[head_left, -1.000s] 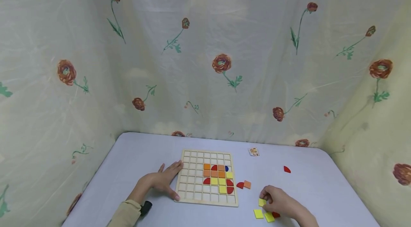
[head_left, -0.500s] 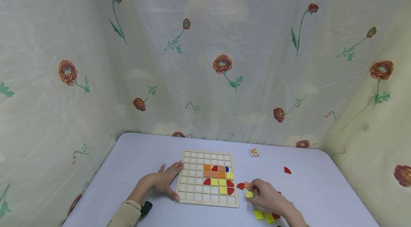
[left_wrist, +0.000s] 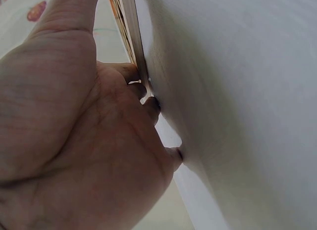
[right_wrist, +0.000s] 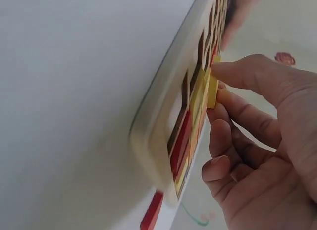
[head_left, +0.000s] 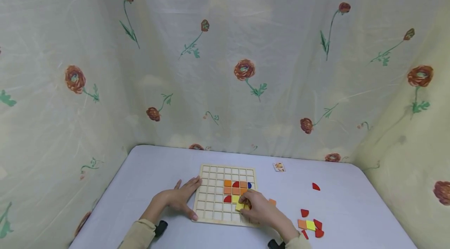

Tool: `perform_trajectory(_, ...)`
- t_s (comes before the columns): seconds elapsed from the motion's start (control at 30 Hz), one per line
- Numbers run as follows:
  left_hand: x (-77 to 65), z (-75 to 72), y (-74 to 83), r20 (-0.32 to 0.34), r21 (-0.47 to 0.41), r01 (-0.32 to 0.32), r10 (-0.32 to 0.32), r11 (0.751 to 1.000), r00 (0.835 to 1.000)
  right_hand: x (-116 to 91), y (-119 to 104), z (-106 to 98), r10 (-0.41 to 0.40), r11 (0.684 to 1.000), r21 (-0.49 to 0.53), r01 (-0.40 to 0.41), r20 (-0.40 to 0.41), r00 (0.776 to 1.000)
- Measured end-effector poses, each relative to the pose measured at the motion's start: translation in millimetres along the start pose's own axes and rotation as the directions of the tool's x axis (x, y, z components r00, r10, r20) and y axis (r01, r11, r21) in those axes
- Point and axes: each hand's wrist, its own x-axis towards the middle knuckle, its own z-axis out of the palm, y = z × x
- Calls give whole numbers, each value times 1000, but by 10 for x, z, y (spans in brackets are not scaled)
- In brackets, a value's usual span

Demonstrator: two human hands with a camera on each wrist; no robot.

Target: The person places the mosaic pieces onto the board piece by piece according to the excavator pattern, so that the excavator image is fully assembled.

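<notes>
A wooden grid board [head_left: 209, 205] lies on the table, with orange squares [head_left: 227, 190], red quarter-circles [head_left: 227, 199], a yellow square [head_left: 236, 198] and a small blue piece [head_left: 249, 185] in its cells. Along its left edge my left hand [head_left: 180, 198] rests, fingers and thumb spread wide. My right hand [head_left: 259, 206] pinches a yellow square tile [head_left: 239, 206] over the board's filled part, hiding several pieces. In the right wrist view, thumb and forefinger hold the yellow tile [right_wrist: 213, 89], slightly tilted, at the grid surface.
Loose red pieces [head_left: 304, 213], an orange square [head_left: 302, 224] and a yellow square [head_left: 310, 225] lie right of my right forearm. Farther back are a lone red quarter-circle [head_left: 316, 186] and a small picture card [head_left: 279, 167]. A flowered curtain [head_left: 225, 85] encloses the table.
My right hand has carried a yellow tile left from the loose pieces, past the orange square, to above the board. My left hand has stayed at the board's left edge.
</notes>
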Motion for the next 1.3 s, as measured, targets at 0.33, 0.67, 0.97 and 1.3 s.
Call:
perform_trajectory(0.33, 49, 11, 5, 4, 5, 11, -11, 1000, 1000, 104, -12, 44, -5, 1000, -21, 6, 23, 1000)
perform_trajectory(0.67, 47, 18, 15, -1, 10, 12, -12, 1000, 1000, 83, -2, 37, 5, 1000, -5, -5, 37, 999)
perform_trajectory(0.97, 16, 15, 17, 0, 2, -9, 9, 1000, 1000, -236, 150, -262, 132, 984, 120, -132, 13, 991)
perform_trajectory(1.3, -7, 5, -3, -9, 12, -17, 17, 1000, 1000, -712, 774, -786, 435, 896, 85, -435, 17, 900)
